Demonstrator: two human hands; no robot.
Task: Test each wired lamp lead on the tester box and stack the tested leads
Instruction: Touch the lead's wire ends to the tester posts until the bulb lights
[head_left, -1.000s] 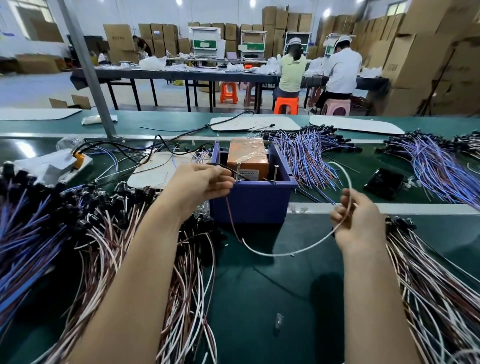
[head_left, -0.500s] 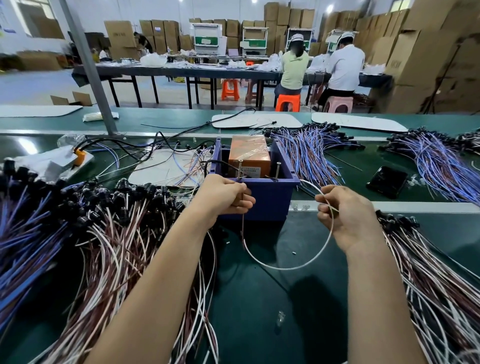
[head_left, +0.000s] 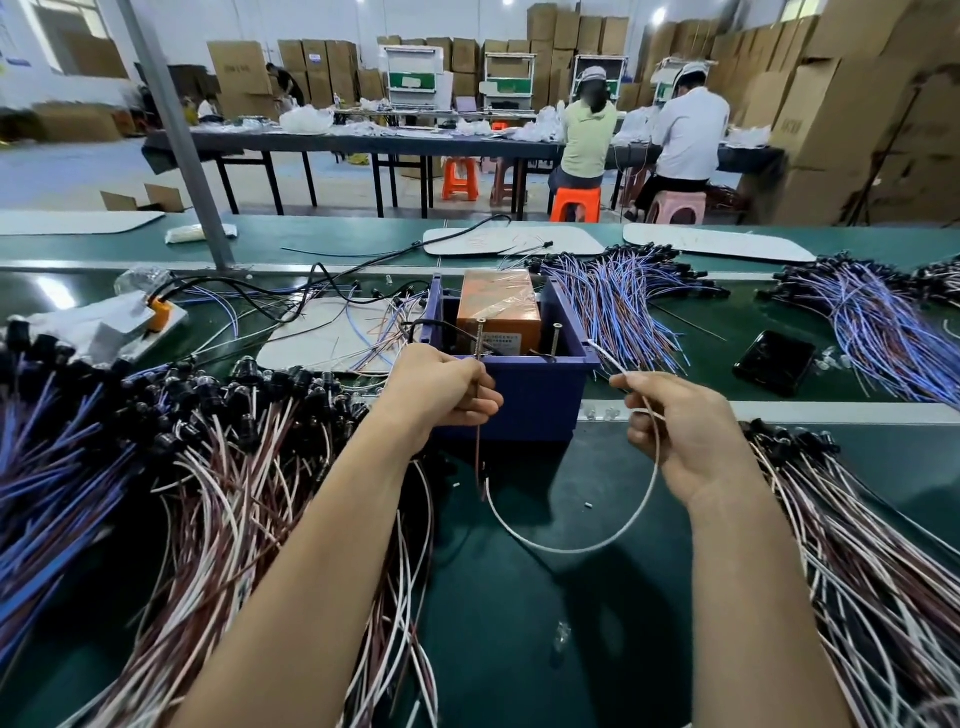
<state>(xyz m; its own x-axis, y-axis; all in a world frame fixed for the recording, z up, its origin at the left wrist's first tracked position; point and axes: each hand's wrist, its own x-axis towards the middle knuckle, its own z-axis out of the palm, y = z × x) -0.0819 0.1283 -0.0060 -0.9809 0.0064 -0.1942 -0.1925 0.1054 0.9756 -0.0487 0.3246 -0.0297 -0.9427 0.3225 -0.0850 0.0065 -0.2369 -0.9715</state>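
Left hand (head_left: 447, 395) was curled round the brown wire of one lamp lead (head_left: 571, 550), gripping it at centre frame against the front of the blue tester box (head_left: 524, 405). Right hand (head_left: 691, 436) pinched the white wire of the same lead between thumb and forefinger, with the tip poking up-left toward the box's right rim but apart from it. Between the hands the lead hung in a slack loop over the green belt (head_left: 519, 649).

The brown end ran up toward the left metal post (head_left: 480, 338) in the box. Contact probably made, but I couldn't confirm it from this angle. The right metal post (head_left: 557, 340) stood free, with the orange unit (head_left: 498, 306) behind both.

A pile of brown/white leads (head_left: 234, 493) with black sockets filled the lower left, and a second pile (head_left: 872, 545) lay lower right, just beside the right wrist. Blue-wired bundles (head_left: 623, 312) lay right of the box, and a black phone (head_left: 774, 361) sat at mid right.
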